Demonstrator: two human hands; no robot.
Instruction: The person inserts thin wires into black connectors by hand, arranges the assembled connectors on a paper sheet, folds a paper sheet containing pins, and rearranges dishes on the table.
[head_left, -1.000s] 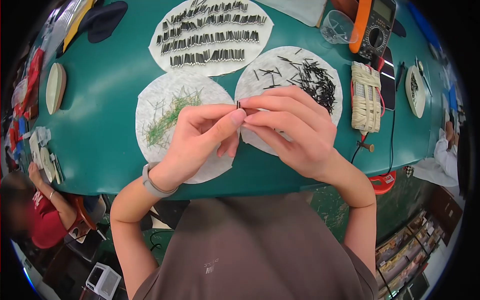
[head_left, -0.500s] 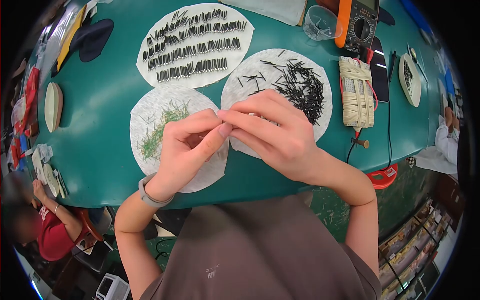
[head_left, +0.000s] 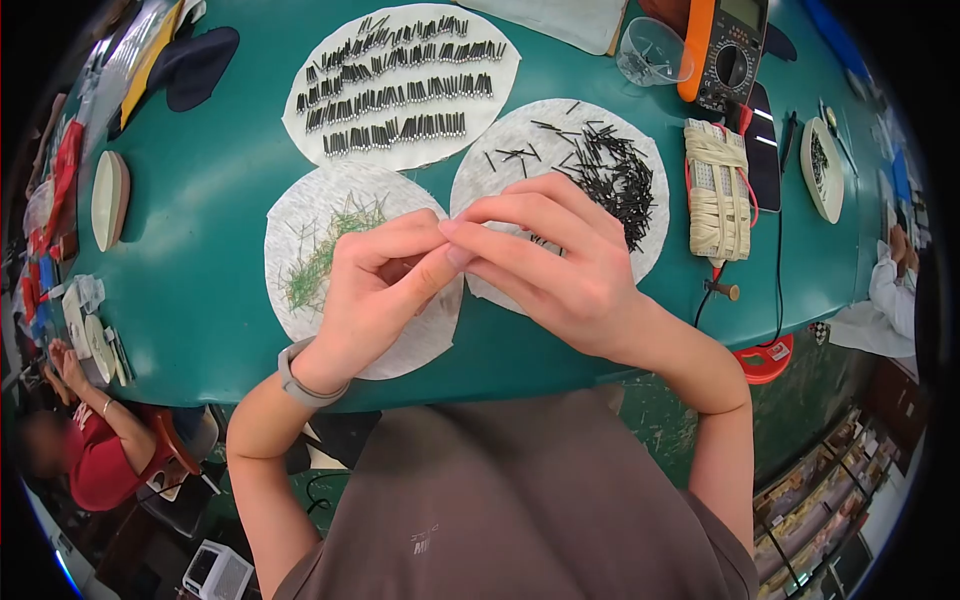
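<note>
My left hand (head_left: 385, 280) and my right hand (head_left: 555, 265) meet fingertip to fingertip above the gap between two white round sheets. Both pinch closed; whatever sits between the tips is too small or hidden to make out. Under the left hand lies a white sheet (head_left: 400, 358) with a loose heap of thin green wire pieces (head_left: 318, 262). Partly behind the right hand, another white sheet (head_left: 490, 190) bears a pile of short black tubes or pins (head_left: 615, 185). Farther back, a third sheet (head_left: 400, 155) carries rows of black pieces with shiny ends (head_left: 405, 95).
At the right are an orange multimeter (head_left: 730, 60), a breadboard wrapped in tape (head_left: 718, 200), a phone (head_left: 763, 150) and a clear cup (head_left: 650, 60). Oval dishes stand at the left (head_left: 108, 200) and right (head_left: 822, 170). A person in red (head_left: 110, 455) sits at the left.
The view has shifted slightly, so the sheets appear a little farther right. My hands keep the same fingertip-to-fingertip pinch. At the left, the other person's hand has moved a little.
</note>
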